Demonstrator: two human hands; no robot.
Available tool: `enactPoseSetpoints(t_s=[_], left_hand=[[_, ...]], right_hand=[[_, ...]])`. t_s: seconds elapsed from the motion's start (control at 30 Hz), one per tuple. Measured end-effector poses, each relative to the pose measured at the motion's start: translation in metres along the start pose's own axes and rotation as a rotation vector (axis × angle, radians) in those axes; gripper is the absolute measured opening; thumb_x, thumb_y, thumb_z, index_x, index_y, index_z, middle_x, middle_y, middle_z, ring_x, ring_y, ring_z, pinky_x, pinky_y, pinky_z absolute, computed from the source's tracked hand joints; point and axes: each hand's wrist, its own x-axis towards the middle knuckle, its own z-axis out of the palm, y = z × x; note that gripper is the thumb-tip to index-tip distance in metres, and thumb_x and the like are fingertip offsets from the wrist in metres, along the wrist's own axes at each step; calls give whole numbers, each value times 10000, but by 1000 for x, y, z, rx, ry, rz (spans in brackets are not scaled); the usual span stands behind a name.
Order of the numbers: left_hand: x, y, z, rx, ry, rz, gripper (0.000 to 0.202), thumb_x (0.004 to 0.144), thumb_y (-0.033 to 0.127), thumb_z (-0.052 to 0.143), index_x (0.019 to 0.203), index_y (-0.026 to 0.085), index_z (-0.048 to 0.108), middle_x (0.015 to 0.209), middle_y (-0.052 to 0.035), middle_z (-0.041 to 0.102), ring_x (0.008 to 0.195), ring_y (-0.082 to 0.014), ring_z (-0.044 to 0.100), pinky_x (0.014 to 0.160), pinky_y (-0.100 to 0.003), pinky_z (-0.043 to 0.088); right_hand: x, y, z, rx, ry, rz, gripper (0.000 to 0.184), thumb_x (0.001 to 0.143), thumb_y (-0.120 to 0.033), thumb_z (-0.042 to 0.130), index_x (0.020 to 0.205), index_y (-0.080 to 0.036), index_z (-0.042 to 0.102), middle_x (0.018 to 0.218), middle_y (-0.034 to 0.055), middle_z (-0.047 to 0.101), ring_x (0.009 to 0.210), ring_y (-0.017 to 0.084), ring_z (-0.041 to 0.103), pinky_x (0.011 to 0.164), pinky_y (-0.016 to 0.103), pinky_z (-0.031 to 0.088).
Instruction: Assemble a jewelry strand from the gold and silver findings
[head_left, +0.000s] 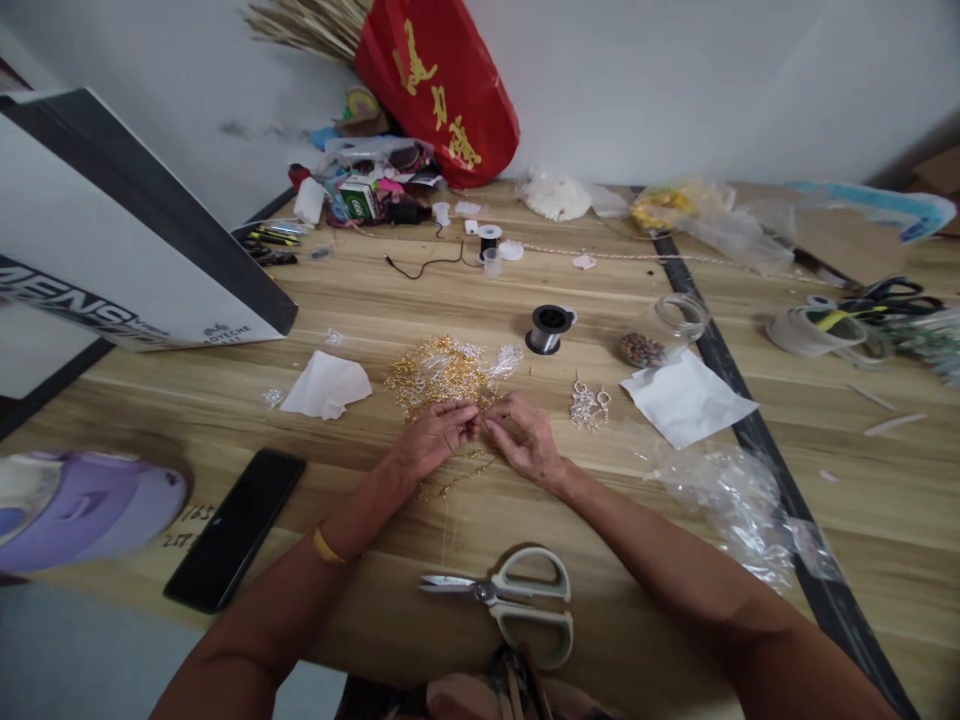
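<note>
My left hand point(433, 437) and my right hand point(525, 435) meet fingertip to fingertip on the wooden table point(375, 300), both pinched on a small gold piece too tiny to name. A thin gold chain point(454, 482) trails on the table just below them. Right behind the fingers lies a heap of gold and silver chain pieces point(444, 372). A small cluster of silver hooks point(589, 405) sits to the right of my right hand. A yellow band is on my left wrist.
Scissors point(517, 603) lie near the front edge, a black phone point(236, 527) at left, a white tissue point(326, 386), a thread spool point(547, 328), white paper point(686, 400), crumpled plastic point(731, 495), a bead dish point(642, 349). A red bag point(439, 85) and clutter stand at the back.
</note>
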Motion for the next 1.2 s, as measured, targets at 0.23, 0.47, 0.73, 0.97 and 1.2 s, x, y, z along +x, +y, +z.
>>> enactPoseSetpoints(t_s=[0.23,0.47,0.73,0.97,1.2], left_hand=[[-1,0,0,17,4,-3,167,614,157,803,719,87,693,635,-32,659,604,-102,599,608,-223,459],[0,-1,0,50,-14,11,195,596,189,818,700,87,688,626,-33,654,595,-105,594,593,-223,455],[0,-3,1,71,-12,22,210,594,192,822,710,84,685,637,-30,652,599,-98,587,600,-225,446],[2,-3,-3,50,10,34,211,582,195,824,720,95,701,640,-32,658,603,-106,589,601,-232,442],[1,-2,-3,53,3,51,186,601,186,812,724,94,706,639,-32,659,606,-107,592,602,-234,443]], right_hand=[[-1,1,1,-15,-6,19,89,897,-216,514,889,-194,601,781,62,640,726,179,602,679,323,499],[0,0,1,-11,-13,14,80,896,-206,516,875,-191,591,771,62,631,709,176,597,659,317,490],[-1,2,2,-11,-14,33,58,891,-219,532,886,-192,584,773,54,625,704,171,594,653,309,488],[-2,2,2,-17,-19,33,57,891,-207,526,881,-191,580,775,54,623,710,168,591,655,306,490],[-2,2,2,-30,-26,41,60,893,-214,522,870,-194,574,771,50,622,710,165,590,651,297,485]])
